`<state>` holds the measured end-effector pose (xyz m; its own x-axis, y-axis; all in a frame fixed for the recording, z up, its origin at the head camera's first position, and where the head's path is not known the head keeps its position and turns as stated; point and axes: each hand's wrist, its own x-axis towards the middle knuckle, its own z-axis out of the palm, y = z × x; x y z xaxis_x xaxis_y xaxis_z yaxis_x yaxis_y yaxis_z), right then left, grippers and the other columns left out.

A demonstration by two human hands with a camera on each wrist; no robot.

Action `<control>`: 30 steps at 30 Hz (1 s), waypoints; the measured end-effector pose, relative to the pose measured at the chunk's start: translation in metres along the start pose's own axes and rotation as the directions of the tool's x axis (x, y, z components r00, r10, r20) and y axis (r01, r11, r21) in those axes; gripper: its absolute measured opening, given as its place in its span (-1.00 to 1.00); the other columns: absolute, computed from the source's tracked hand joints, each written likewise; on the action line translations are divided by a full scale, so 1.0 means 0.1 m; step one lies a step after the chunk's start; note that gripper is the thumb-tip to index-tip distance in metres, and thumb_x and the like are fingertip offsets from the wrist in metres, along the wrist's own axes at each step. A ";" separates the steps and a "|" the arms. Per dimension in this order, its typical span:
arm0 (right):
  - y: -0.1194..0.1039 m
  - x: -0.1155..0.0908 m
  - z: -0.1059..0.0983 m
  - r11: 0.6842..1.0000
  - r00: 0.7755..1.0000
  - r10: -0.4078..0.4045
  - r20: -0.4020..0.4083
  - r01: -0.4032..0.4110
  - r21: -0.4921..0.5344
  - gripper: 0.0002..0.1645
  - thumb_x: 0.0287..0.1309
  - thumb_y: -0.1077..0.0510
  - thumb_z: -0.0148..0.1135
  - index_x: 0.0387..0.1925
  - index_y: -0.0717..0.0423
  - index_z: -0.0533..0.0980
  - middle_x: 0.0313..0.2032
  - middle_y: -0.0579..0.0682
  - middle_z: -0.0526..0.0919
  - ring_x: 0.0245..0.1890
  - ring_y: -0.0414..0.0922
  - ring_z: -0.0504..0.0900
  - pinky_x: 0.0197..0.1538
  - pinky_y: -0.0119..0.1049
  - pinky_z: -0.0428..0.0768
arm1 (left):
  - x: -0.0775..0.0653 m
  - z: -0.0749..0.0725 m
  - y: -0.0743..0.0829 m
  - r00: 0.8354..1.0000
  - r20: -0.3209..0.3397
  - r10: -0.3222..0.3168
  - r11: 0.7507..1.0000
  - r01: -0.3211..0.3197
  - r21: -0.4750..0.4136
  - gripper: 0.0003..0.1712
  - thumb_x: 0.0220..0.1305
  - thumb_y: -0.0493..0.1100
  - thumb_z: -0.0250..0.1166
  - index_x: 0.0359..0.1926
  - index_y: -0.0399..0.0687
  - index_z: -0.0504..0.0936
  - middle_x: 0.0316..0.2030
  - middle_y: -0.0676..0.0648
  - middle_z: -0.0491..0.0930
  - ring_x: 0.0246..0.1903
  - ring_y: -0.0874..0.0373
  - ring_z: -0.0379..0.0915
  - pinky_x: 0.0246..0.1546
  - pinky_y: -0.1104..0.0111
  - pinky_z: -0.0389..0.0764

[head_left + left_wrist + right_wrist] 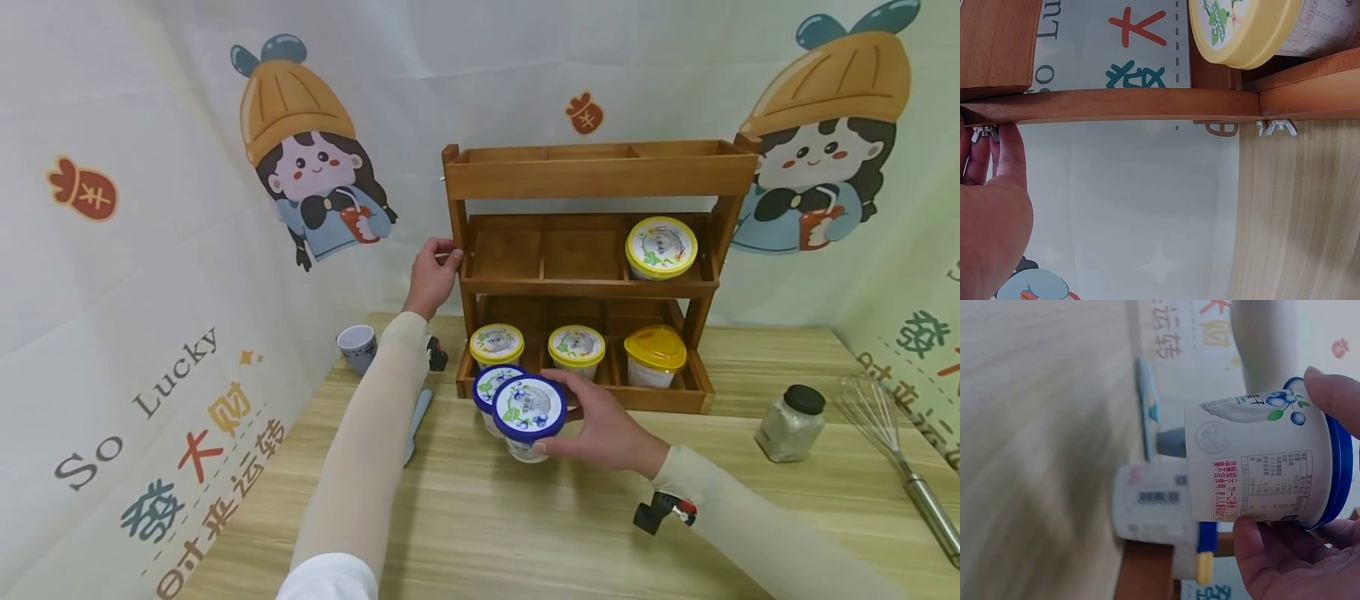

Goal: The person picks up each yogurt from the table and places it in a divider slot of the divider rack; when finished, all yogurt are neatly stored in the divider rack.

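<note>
In my right hand (pixel 600 429) is a white cup with a blue lid (pixel 529 408) and blueberry print. Thumb and fingers grip it near the rim, and the right wrist view shows it raised off the table. A second blue-lidded cup (pixel 495 385) stands on the table just behind it, by the front of the wooden rack (pixel 600 177). My left hand (pixel 433 279) holds the rack's left post, thumb and fingers on either side of a wing nut (pixel 985 132). Most left fingertips are hidden.
On the lower shelf sit two round yellow-lidded cups (pixel 576 343) and one with a domed yellow lid (pixel 656 350). Another yellow-lidded cup (pixel 662 247) is on the middle shelf, right side. Around stand a small mug (pixel 357 350), blue utensil (pixel 417 427), jar (pixel 791 423) and whisk (pixel 903 467).
</note>
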<state>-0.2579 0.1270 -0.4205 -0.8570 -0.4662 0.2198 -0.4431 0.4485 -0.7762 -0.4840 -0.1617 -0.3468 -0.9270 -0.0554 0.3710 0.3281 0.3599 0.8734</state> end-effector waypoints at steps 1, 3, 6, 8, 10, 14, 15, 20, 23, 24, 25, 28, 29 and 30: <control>-0.01 0.00 -0.03 1.000 1.000 -0.003 -0.010 0.003 -0.008 0.22 0.01 -0.17 0.68 0.57 0.05 0.22 0.40 0.12 0.50 0.24 0.09 0.61 0.24 0.06 0.70 | 0.00 0.00 0.00 1.000 -0.001 0.002 1.000 -0.002 0.000 -0.63 0.61 -0.08 0.20 0.27 -0.16 0.52 0.22 -0.20 0.59 0.24 -0.07 0.56 0.27 0.08 0.63; -0.01 0.02 -0.08 1.000 1.000 -0.015 -0.027 0.015 -0.017 0.22 0.02 -0.16 0.68 0.57 0.06 0.22 0.39 0.12 0.51 0.22 0.08 0.63 0.25 0.05 0.69 | 0.01 0.00 -0.01 1.000 -0.003 0.008 1.000 -0.008 -0.005 -0.63 0.61 -0.08 0.21 0.27 -0.18 0.52 0.23 -0.21 0.59 0.24 -0.08 0.56 0.28 0.07 0.62; -0.03 0.04 -0.16 0.999 0.999 -0.037 -0.038 0.037 0.001 0.21 0.03 -0.11 0.68 0.58 0.08 0.21 0.40 0.13 0.51 0.23 0.08 0.63 0.26 0.05 0.70 | 0.01 0.00 -0.02 1.000 -0.004 0.013 1.000 -0.013 -0.010 -0.63 0.61 -0.09 0.21 0.26 -0.19 0.53 0.23 -0.22 0.59 0.25 -0.10 0.56 0.28 0.05 0.62; -0.04 0.06 -0.21 0.998 0.997 -0.055 -0.048 0.055 -0.008 0.20 0.04 -0.10 0.68 0.57 0.08 0.21 0.40 0.13 0.51 0.24 0.10 0.63 0.26 0.07 0.69 | 0.00 0.00 -0.01 1.000 -0.004 0.011 1.000 -0.011 -0.009 -0.63 0.61 -0.09 0.21 0.26 -0.19 0.52 0.23 -0.22 0.58 0.25 -0.09 0.55 0.29 0.05 0.61; -0.06 0.08 -0.26 0.997 0.995 -0.075 -0.062 0.073 -0.028 0.18 0.05 -0.08 0.68 0.57 0.08 0.22 0.39 0.14 0.51 0.24 0.11 0.62 0.27 0.09 0.68 | 0.00 0.00 -0.01 1.000 -0.003 0.010 1.000 -0.010 -0.005 -0.63 0.61 -0.09 0.20 0.26 -0.19 0.52 0.23 -0.22 0.58 0.25 -0.09 0.55 0.29 0.05 0.61; -0.09 0.13 -0.38 0.995 0.991 -0.090 -0.095 0.086 -0.052 0.14 0.08 -0.05 0.67 0.56 0.09 0.23 0.38 0.18 0.50 0.23 0.14 0.62 0.24 0.11 0.70 | -0.01 0.00 0.00 1.000 -0.006 0.015 1.000 -0.015 -0.005 -0.63 0.61 -0.09 0.21 0.26 -0.19 0.53 0.23 -0.23 0.59 0.25 -0.11 0.55 0.29 0.03 0.61; -0.10 0.15 -0.41 0.995 0.991 -0.086 -0.102 0.081 -0.050 0.14 0.08 -0.05 0.66 0.56 0.09 0.23 0.39 0.18 0.49 0.24 0.14 0.61 0.23 0.11 0.70 | -0.01 0.00 0.00 1.000 -0.007 0.017 1.000 -0.017 -0.006 -0.63 0.61 -0.09 0.21 0.26 -0.19 0.53 0.23 -0.23 0.59 0.25 -0.11 0.55 0.29 0.03 0.61; -0.16 0.23 -0.59 0.999 0.989 -0.046 -0.143 0.042 -0.029 0.17 0.09 -0.06 0.65 0.59 0.07 0.19 0.42 0.19 0.44 0.24 0.18 0.60 0.18 0.12 0.73 | -0.01 0.00 0.01 1.000 -0.003 0.010 1.000 -0.010 -0.005 -0.62 0.61 -0.08 0.20 0.28 -0.18 0.52 0.24 -0.22 0.58 0.26 -0.09 0.55 0.29 0.06 0.61; -0.20 0.29 -0.69 0.999 0.984 -0.048 -0.173 0.046 -0.015 0.17 0.11 -0.03 0.64 0.60 0.07 0.16 0.43 0.19 0.42 0.26 0.19 0.60 0.24 0.13 0.69 | -0.02 0.00 0.02 1.000 0.001 0.006 1.000 -0.006 -0.007 -0.61 0.62 -0.08 0.20 0.29 -0.18 0.51 0.24 -0.22 0.57 0.26 -0.09 0.55 0.29 0.06 0.60; -0.22 0.32 -0.73 0.999 0.982 -0.054 -0.182 0.053 -0.011 0.17 0.12 -0.01 0.64 0.60 0.07 0.16 0.44 0.19 0.41 0.28 0.18 0.59 0.27 0.12 0.68 | -0.02 0.00 0.02 1.000 0.000 0.005 1.000 -0.005 -0.006 -0.61 0.62 -0.07 0.20 0.29 -0.18 0.51 0.24 -0.22 0.57 0.26 -0.09 0.55 0.29 0.06 0.61; -0.23 0.34 -0.76 0.998 0.980 -0.061 -0.191 0.060 -0.012 0.17 0.12 0.01 0.64 0.60 0.08 0.15 0.44 0.19 0.41 0.31 0.18 0.58 0.30 0.12 0.65 | -0.02 0.00 0.02 1.000 -0.001 0.004 1.000 -0.004 -0.006 -0.61 0.62 -0.08 0.19 0.29 -0.18 0.51 0.24 -0.22 0.57 0.26 -0.09 0.55 0.29 0.05 0.61; -0.26 0.40 -0.86 0.997 0.972 -0.082 -0.218 0.078 -0.030 0.18 0.14 0.03 0.63 0.61 0.12 0.12 0.45 0.22 0.40 0.32 0.19 0.58 0.32 0.11 0.64 | -0.03 0.00 0.03 1.000 -0.004 -0.001 1.000 0.001 -0.004 -0.61 0.62 -0.08 0.19 0.29 -0.17 0.51 0.24 -0.22 0.57 0.26 -0.09 0.55 0.29 0.05 0.61; -0.27 0.43 -0.89 0.996 0.970 -0.086 -0.225 0.080 -0.035 0.18 0.15 0.03 0.62 0.62 0.13 0.12 0.45 0.22 0.40 0.32 0.19 0.58 0.32 0.12 0.63 | -0.03 0.00 0.03 1.000 -0.005 -0.002 1.000 0.002 -0.003 -0.62 0.62 -0.08 0.19 0.29 -0.17 0.51 0.24 -0.21 0.57 0.26 -0.09 0.55 0.29 0.04 0.61; -0.27 0.45 -0.92 0.996 0.968 -0.088 -0.233 0.080 -0.043 0.19 0.15 0.03 0.62 0.62 0.13 0.11 0.45 0.22 0.40 0.32 0.19 0.58 0.32 0.13 0.64 | -0.03 0.00 0.03 1.000 -0.007 -0.002 1.000 0.002 -0.003 -0.62 0.62 -0.08 0.20 0.29 -0.17 0.51 0.24 -0.21 0.57 0.26 -0.10 0.55 0.29 0.04 0.61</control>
<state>-0.3088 0.1636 -0.3348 -0.8524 -0.3129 0.4189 -0.5210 0.4418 -0.7303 -0.4804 -0.1606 -0.3451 -0.9262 -0.0628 0.3719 0.3271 0.3570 0.8750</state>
